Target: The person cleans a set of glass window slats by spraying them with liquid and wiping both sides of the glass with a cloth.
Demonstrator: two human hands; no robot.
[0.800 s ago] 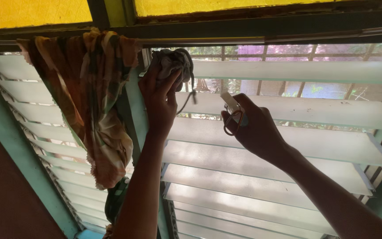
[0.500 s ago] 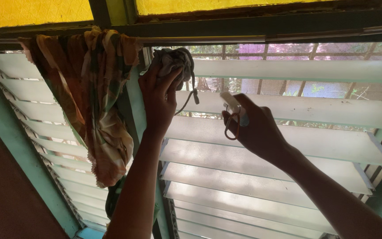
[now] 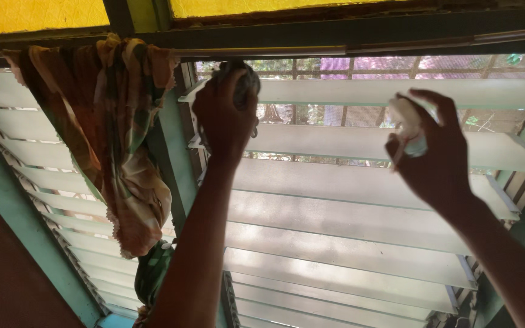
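The 2 forearms rise from the near bottom edge toward the window, well apart. The right hand, on the right, is curled around a small white spray bottle, its forefinger arched over the top; the bottle is held up just in front of the 2nd glass slat. The left hand, further left and higher, is closed on a bunched grey rag and presses it against the left end of the top slat, beside the green window frame post. Left of that post hangs a knotted orange and green patterned curtain, gathered on a rail in front of more slats. Beyond the glass, a mesh screen and blurred greenery show through the gaps. Yellow panes sit above the frame.
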